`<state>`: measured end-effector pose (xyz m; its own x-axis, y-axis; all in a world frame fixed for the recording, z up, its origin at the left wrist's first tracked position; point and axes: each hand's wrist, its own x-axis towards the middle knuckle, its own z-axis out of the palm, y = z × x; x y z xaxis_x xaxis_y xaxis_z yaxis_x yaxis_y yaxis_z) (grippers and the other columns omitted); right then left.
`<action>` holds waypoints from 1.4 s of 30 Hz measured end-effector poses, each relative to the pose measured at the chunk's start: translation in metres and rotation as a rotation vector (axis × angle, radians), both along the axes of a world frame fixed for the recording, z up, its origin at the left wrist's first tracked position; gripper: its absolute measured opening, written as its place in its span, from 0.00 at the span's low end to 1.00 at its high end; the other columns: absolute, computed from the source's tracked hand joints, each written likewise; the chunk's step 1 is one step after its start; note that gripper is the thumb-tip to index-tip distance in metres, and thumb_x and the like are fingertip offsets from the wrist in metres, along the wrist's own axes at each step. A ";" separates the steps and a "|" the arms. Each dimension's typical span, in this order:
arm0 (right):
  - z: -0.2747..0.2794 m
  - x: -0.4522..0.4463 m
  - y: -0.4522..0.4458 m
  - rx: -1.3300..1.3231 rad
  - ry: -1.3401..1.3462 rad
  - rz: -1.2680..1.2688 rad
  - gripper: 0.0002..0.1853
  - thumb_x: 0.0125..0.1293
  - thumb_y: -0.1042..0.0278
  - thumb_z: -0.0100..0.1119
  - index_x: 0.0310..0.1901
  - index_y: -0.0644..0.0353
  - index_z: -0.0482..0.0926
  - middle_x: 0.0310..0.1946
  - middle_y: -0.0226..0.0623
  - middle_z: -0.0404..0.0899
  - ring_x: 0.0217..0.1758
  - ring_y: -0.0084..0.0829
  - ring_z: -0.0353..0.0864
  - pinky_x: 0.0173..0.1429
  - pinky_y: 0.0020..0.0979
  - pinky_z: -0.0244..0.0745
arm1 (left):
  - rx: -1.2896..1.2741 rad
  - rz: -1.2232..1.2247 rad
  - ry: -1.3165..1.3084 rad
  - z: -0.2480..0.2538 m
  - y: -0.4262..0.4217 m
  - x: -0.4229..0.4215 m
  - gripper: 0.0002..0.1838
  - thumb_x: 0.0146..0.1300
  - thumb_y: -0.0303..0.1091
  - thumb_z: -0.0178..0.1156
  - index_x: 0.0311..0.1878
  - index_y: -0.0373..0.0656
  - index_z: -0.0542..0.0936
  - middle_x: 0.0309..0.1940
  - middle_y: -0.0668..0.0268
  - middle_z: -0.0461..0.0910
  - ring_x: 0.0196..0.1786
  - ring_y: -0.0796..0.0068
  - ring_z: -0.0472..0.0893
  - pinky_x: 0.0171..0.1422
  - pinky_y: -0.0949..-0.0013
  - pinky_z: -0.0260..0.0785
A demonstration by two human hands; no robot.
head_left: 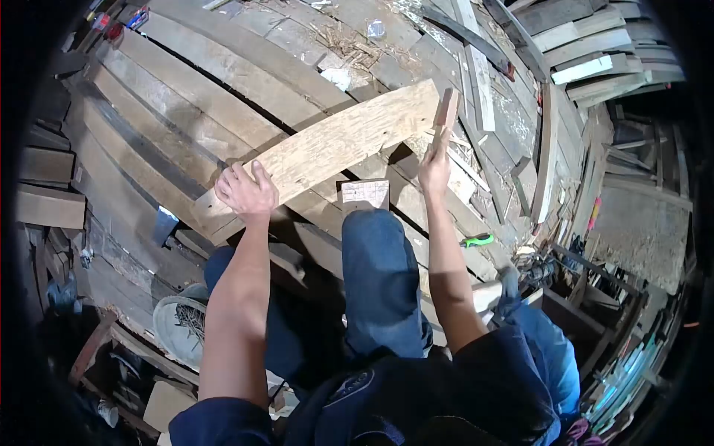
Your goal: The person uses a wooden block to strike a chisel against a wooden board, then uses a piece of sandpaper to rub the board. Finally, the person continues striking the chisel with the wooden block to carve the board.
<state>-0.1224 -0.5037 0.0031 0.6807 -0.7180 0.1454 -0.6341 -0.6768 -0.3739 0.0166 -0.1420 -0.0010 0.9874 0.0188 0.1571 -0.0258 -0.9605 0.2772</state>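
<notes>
A long pale wooden board (346,134) lies slantwise across the planks in front of me, its far end up at the right. My left hand (245,192) presses down on the board's near left end, thumb apart from the fingers and the fingers laid over the wood. Beside the far right end, my right hand (434,169) is closed around a short, narrow brown piece of wood (447,108) that points away from me. Whether that piece touches the board I cannot tell. A small block with a pale, marked top (365,195) stands just beyond my knee.
A green-handled tool (477,240) lies right of my knee. Wood shavings (349,46) litter the planked floor (201,74). Stacked timber (587,52) stands at the upper right. A bucket with dark nails or wires (172,323) sits at the lower left.
</notes>
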 end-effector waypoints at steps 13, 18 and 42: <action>0.017 0.043 -0.001 0.033 -0.044 -0.004 0.20 0.76 0.58 0.48 0.55 0.68 0.76 0.39 0.67 0.80 0.42 0.65 0.80 0.46 0.57 0.73 | 0.006 0.014 0.020 -0.002 0.001 0.000 0.25 0.72 0.54 0.49 0.51 0.40 0.77 0.52 0.53 0.74 0.63 0.51 0.68 0.75 0.44 0.48; 0.021 -0.012 0.043 0.133 0.106 0.042 0.29 0.75 0.63 0.49 0.76 0.50 0.59 0.33 0.66 0.79 0.38 0.68 0.79 0.42 0.59 0.74 | 0.028 0.016 -0.011 -0.005 0.001 0.000 0.25 0.72 0.54 0.49 0.53 0.40 0.78 0.54 0.54 0.75 0.64 0.51 0.67 0.75 0.45 0.48; 0.018 0.005 0.021 0.002 -0.022 0.154 0.37 0.74 0.62 0.50 0.80 0.36 0.47 0.33 0.64 0.81 0.31 0.63 0.82 0.32 0.59 0.74 | 0.008 0.007 0.008 -0.010 0.003 0.001 0.27 0.73 0.56 0.46 0.53 0.40 0.77 0.54 0.53 0.74 0.64 0.51 0.66 0.75 0.44 0.46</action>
